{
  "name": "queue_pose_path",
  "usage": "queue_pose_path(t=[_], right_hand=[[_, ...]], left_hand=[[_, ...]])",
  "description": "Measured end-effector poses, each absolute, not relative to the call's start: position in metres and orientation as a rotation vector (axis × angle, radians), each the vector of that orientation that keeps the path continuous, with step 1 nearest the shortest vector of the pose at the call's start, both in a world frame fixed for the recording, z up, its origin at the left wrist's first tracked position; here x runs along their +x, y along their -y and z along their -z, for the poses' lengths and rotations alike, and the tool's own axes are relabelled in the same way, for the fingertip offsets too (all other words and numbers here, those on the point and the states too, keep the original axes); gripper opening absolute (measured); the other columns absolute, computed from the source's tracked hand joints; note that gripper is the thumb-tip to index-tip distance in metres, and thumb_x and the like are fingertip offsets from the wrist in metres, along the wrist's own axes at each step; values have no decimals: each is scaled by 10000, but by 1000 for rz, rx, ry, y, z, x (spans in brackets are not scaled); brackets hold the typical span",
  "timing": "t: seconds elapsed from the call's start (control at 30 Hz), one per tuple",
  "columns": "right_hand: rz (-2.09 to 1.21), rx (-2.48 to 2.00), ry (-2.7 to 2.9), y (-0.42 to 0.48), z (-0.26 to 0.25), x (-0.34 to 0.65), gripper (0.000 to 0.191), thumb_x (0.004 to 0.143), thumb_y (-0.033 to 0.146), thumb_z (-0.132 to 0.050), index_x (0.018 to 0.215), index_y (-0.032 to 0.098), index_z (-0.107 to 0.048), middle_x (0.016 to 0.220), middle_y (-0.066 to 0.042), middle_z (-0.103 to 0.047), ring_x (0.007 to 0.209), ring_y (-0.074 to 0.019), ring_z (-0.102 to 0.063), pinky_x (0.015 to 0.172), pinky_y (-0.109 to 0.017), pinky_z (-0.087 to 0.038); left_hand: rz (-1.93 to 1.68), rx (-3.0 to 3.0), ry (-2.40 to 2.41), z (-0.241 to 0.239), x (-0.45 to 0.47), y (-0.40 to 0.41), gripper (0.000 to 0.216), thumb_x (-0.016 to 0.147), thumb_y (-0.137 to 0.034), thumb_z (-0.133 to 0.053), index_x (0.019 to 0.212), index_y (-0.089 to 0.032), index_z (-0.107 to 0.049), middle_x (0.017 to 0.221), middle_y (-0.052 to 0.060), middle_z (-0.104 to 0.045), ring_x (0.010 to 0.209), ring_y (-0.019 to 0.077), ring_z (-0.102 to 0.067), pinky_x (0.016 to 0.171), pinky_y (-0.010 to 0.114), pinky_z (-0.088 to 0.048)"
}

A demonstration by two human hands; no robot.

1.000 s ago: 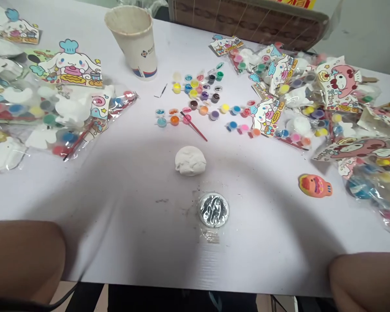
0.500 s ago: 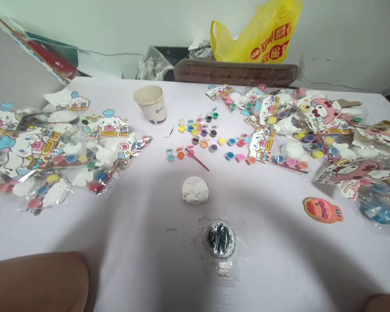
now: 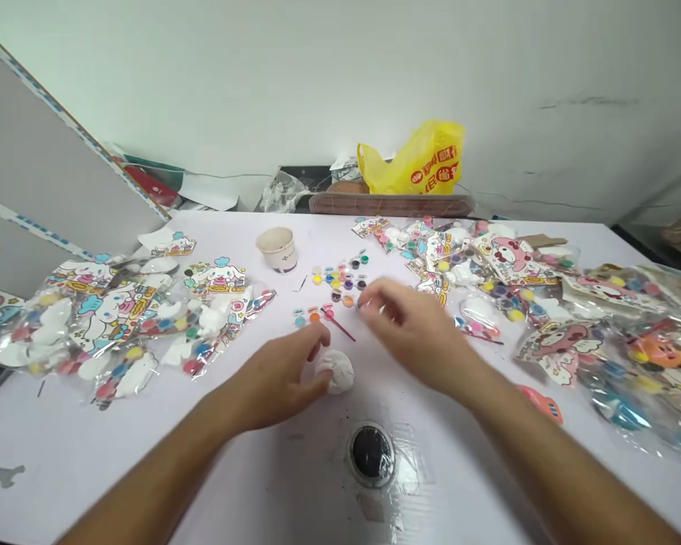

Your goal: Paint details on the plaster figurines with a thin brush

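The left hand point(image 3: 278, 378) is pinching the left edge of the white plaster figure point(image 3: 340, 372), which is lying mid-table point(image 3: 250, 469), just beyond a round wrapped disc point(image 3: 371, 454). The right hand point(image 3: 417, 333) is hovering, blurred, beside the paint pots point(image 3: 340, 281). I cannot tell whether its fingers are apart or together.

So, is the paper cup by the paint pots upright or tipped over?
Upright: the paper cup stands on its base on the white table, open rim facing up. Whether it holds anything cannot be told.
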State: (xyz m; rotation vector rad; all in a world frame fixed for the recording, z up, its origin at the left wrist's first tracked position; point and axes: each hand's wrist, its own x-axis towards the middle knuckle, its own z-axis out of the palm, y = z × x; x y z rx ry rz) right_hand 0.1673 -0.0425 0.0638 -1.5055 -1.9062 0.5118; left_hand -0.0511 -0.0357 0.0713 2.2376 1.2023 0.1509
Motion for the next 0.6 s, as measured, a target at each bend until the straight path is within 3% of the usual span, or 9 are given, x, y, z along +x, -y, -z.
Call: queue_pose_path(t=[0.07, 0.27, 0.33, 0.47, 0.6], right_hand=[[-494, -1579, 1975, 39, -56, 156, 72, 888, 239, -578, 852, 188, -614, 745, 10, -637, 634, -134, -575, 542, -246, -394], [-344, -1769, 2098, 31, -21, 135, 90, 852, 283, -593, 885, 199, -592, 861, -30, -649, 691, -172, -583, 539, -269, -283], [-318, -1768, 2119, 31, -17, 135, 50, 858, 243, -574, 830, 204, -587, 833, -21, -636, 678, -165, -572, 535, -271, -269], [-383, -1693, 2037, 42, -16, 144, 81, 868, 199, -545, 791, 213, -564, 783, 7, -614, 669, -150, -556, 560, -261, -313], [-519, -1597, 1875, 60, -12, 161, 94, 904, 250, -512, 821, 216, -540, 709, 23, -578, 576, -130, -507, 557, -252, -367]], left_hand=[[-71, 2318, -1238, -63, -48, 42, 245, 841, -364, -555, 1006, -210, -461, 860, 3, -572, 694, 193, -542, 615, 310, -411], [-52, 2453, -1162, -40, -50, 50, 682, 766, -443, -668, 1306, -179, -345, 1263, 143, -487, 1093, 328, -526, 914, 462, -433], [-62, 2472, -1173, -36, -49, 50, 639, 781, -407, -656, 1297, -180, -356, 1275, 143, -472, 1100, 322, -514, 922, 461, -431], [-70, 2480, -1184, -33, -46, 46, 311, 805, -352, -611, 1048, -205, -484, 1098, 81, -514, 933, 264, -550, 785, 386, -467], [-166, 2444, -1167, -29, -49, 38, 376, 793, -281, -597, 1130, -220, -443, 1135, 74, -488, 872, 237, -564, 719, 346, -467]])
